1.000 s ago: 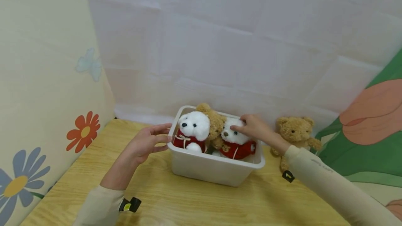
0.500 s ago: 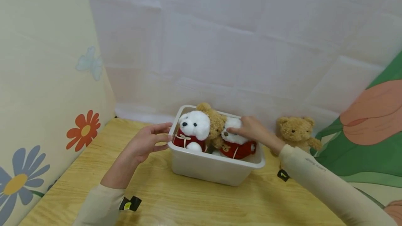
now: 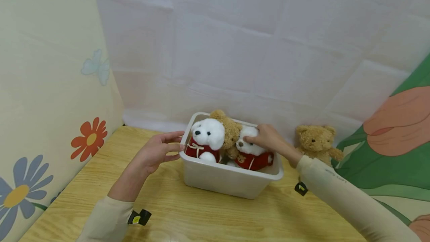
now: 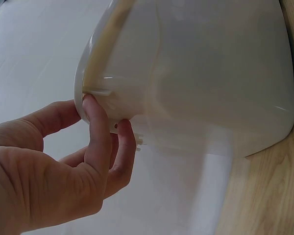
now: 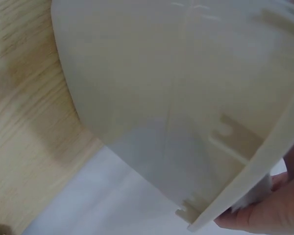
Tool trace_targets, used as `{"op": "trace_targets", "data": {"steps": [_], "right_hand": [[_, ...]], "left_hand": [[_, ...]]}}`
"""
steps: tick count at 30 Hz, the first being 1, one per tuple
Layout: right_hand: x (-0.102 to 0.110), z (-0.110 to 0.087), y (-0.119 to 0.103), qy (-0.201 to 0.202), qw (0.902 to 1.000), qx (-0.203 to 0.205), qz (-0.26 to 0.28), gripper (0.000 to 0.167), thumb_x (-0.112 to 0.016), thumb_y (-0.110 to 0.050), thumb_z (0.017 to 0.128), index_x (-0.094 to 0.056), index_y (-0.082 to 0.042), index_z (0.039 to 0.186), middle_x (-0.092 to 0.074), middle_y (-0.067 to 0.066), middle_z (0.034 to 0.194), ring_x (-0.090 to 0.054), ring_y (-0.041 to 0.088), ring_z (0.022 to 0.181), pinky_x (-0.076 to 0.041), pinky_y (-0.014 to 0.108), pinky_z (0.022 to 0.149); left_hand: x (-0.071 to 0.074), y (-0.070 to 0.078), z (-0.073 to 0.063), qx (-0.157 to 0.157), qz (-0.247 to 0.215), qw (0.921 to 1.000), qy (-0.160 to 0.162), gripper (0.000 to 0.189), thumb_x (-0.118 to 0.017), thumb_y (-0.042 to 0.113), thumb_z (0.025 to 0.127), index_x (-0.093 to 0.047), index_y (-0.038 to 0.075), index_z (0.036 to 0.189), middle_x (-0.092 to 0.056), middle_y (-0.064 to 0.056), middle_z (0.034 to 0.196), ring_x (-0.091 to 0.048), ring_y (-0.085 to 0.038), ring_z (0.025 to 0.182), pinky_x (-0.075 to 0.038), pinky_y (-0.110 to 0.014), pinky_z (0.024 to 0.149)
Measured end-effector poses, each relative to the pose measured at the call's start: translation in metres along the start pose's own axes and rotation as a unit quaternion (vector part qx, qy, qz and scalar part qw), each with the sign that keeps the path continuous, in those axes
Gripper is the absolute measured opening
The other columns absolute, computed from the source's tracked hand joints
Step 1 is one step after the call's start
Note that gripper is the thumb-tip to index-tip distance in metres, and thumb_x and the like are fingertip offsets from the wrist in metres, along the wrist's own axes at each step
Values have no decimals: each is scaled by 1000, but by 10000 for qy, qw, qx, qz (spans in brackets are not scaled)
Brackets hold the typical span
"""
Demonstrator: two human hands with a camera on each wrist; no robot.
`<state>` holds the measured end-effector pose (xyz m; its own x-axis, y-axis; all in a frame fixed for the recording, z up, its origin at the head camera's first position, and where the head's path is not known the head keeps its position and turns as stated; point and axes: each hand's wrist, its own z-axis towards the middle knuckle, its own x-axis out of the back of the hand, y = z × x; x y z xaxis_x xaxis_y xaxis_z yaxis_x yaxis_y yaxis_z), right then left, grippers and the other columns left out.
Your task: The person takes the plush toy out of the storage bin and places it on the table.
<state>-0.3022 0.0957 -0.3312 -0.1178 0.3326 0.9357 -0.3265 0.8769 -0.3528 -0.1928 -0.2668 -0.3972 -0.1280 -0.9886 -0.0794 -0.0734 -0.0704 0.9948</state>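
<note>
A white plastic bin (image 3: 220, 180) stands on the wooden table. Inside sit a white plush toy (image 3: 208, 133) in a red sweater at left, a brown teddy bear (image 3: 230, 132) behind it, and a second white plush toy (image 3: 258, 161) in red at right. My left hand (image 3: 152, 154) holds the bin's left rim, its fingertips around the edge in the left wrist view. My right hand (image 3: 270, 139) grips the right white toy's head, thumb across its face; its other fingers are mostly hidden. In the right wrist view the bin wall hides most of this hand (image 5: 274, 205).
Another brown teddy bear (image 3: 315, 141) sits on the table to the right of the bin, partly behind the right forearm. A white cloth (image 3: 235, 47) hangs behind the table. Printed flower panels (image 3: 60, 96) flank the left and right sides.
My right hand has shifted slightly left and down on the white toy's head, and the right forearm has moved a little left. The left hand and the bin stay nearly still.
</note>
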Motion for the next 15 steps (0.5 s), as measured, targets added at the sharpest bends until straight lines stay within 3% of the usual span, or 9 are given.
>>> {"op": "trace_targets", "data": {"steps": [6,15], "right_hand": [[0,-1,4,189,9992,32,350,48,-80,-45,86,-52,-10,70,-47,1,60,-42,14,50,-39,30,47],[0,-2,8,431,9977,242,471,52,-79,-36,89,-42,-13,62,-31,-3,53,-32,12,47,-33,28,48]], "left_hand": [[-1,0,-1,-2,-16,10000,3,64,-70,8,95,-46,6,153,-51,-20,140,-54,-34,126,-54,-44,93],[-2,2,-1,5,-20,10000,-6,63,-70,7,95,-46,6,153,-50,-21,140,-54,-34,126,-54,-45,94]]}}
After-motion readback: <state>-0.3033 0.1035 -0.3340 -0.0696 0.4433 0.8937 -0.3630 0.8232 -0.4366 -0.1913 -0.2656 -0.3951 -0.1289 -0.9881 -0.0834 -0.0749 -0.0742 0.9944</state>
